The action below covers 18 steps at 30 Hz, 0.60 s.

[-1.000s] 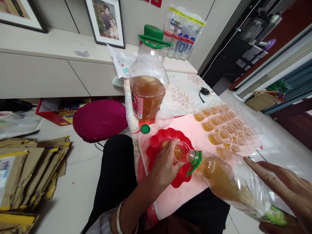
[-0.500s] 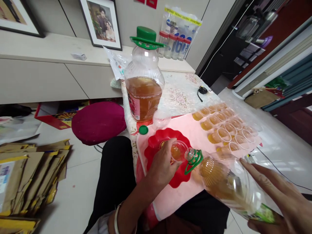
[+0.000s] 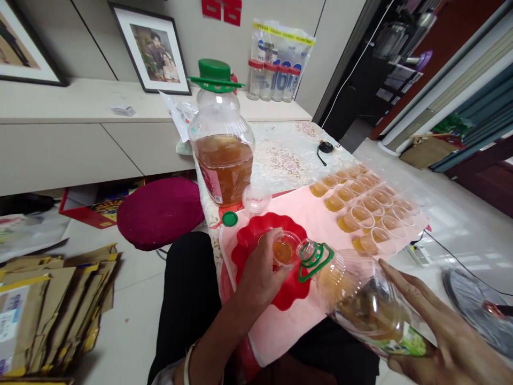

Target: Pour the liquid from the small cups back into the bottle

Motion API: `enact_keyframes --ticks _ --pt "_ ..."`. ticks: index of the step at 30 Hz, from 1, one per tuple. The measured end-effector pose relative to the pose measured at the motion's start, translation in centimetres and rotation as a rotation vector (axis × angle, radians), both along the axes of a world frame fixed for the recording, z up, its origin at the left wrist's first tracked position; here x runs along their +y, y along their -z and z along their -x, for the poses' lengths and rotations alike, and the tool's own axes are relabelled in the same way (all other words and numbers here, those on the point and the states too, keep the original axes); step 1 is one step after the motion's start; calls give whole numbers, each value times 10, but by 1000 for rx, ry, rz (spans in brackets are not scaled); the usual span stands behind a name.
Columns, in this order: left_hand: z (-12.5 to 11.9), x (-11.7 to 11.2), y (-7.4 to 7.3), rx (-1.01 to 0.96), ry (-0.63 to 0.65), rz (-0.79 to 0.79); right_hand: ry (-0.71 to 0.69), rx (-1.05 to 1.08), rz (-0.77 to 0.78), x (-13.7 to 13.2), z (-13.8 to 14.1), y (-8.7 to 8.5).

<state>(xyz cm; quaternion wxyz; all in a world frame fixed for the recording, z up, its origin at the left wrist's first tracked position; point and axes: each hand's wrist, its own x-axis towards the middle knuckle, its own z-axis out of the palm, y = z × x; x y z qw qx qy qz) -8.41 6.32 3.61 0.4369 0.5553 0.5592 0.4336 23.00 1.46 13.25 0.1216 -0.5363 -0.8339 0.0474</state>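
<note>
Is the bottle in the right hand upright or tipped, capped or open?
Tipped and open: the bottle slants from the right hand toward the cup in the left hand, its clear mouth uncapped.

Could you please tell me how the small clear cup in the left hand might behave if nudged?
The cup is probably light, being small and only partly filled. Its thin, clear wall looks like plastic and may flex under pressure. With its top open, the amber liquid could slosh out.
</note>
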Motion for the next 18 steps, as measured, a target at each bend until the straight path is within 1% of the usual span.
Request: enact_keyframes --ticks 3,10,14,18 --pt "1 -1 2 0 4 5 -36 69 53 -1 3 -1" --pt "5 -1 1 52 21 7 89 362 92 1 0 2" --pt "6 0 -1 54 31 9 98 637 111 11 9 11" --pt "7 0 0 55 39 11 143 899 5 20 25 27"
